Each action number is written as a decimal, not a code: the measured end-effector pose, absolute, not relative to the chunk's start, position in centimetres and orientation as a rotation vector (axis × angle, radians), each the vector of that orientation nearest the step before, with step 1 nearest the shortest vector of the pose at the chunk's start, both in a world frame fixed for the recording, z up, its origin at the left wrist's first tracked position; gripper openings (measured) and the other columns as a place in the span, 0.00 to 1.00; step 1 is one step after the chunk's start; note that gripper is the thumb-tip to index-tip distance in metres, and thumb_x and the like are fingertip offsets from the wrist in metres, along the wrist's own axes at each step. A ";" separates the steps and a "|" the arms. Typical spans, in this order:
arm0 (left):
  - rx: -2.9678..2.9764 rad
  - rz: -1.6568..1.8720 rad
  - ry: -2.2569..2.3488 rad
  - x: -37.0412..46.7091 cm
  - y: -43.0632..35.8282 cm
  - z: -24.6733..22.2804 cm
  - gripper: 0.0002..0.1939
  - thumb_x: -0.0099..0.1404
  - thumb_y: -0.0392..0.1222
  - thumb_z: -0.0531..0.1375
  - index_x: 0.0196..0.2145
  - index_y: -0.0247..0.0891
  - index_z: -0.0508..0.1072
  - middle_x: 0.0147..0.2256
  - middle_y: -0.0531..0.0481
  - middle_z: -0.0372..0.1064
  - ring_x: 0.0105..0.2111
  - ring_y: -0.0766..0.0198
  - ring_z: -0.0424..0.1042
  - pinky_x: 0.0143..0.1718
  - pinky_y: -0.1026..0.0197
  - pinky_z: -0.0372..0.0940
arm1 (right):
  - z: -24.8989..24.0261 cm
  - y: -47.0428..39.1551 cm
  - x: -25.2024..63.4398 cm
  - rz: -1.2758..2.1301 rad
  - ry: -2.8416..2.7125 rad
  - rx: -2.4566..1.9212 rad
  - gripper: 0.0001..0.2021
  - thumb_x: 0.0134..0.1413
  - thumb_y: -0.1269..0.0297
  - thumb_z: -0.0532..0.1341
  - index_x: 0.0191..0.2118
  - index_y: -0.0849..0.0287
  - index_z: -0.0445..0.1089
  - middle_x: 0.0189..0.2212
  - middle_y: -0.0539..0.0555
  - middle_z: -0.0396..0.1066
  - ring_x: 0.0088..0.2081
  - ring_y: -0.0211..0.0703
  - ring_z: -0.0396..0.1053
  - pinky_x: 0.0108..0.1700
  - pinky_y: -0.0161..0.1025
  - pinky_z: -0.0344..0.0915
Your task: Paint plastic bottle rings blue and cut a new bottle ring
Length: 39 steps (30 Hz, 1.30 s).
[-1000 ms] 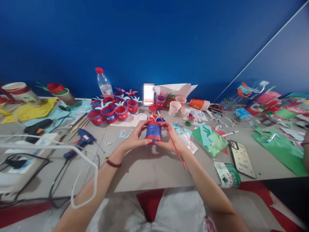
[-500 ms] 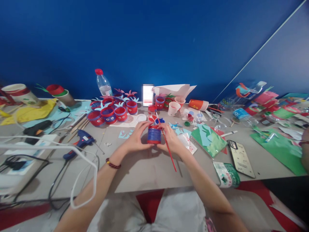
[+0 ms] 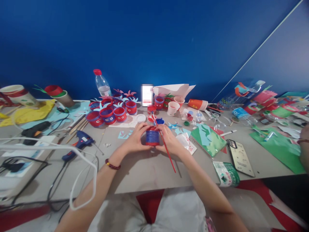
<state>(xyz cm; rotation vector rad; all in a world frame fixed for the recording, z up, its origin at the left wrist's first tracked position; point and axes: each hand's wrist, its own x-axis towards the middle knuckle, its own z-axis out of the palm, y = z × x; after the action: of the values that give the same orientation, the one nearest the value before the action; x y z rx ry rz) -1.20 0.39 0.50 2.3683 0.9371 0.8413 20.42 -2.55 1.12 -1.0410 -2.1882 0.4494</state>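
The left hand (image 3: 134, 139) and right hand (image 3: 171, 141) gripped the blue-and-red cup (image 3: 152, 138) between them over the worktop (image 3: 142, 177), the right also holding a slim red brush (image 3: 169, 155). Their grip could have smeared its coloured side, if that was wet.

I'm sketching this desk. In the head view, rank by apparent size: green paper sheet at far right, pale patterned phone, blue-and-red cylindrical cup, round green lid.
Largest to smallest:
Green paper sheet
Pale patterned phone
Blue-and-red cylindrical cup, partly hidden
Round green lid
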 end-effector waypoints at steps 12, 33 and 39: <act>2.356 1.149 1.082 -1.4 0.8 0.8 0.38 0.50 0.50 0.70 0.56 0.41 0.62 0.51 0.42 0.59 0.54 0.48 0.62 0.57 0.44 0.62 | 1.7 -2.4 20.9 0.845 -1.815 -0.880 0.23 0.55 0.59 0.64 0.54 0.50 0.55 0.61 0.58 0.59 0.62 0.51 0.58 0.64 0.55 0.55; 2.424 1.162 1.194 -1.3 1.1 0.5 0.34 0.54 0.46 0.67 0.56 0.39 0.61 0.53 0.40 0.63 0.55 0.47 0.64 0.57 0.43 0.62 | 1.1 -1.7 20.6 1.124 -1.239 -0.887 0.21 0.59 0.43 0.56 0.36 0.58 0.74 0.28 0.54 0.76 0.30 0.44 0.75 0.35 0.45 0.74; 2.488 1.171 1.134 -1.0 0.9 0.4 0.34 0.53 0.45 0.68 0.55 0.39 0.62 0.51 0.40 0.65 0.52 0.47 0.65 0.55 0.44 0.63 | 1.4 -2.2 20.0 1.063 -1.358 -0.922 0.17 0.59 0.47 0.58 0.35 0.57 0.71 0.28 0.52 0.76 0.28 0.41 0.74 0.36 0.43 0.74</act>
<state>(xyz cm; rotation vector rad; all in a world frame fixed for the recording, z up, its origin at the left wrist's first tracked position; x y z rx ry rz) -0.99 0.85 0.43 2.4876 1.1340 1.1710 20.02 -2.15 1.44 -0.9223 -1.3585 1.0625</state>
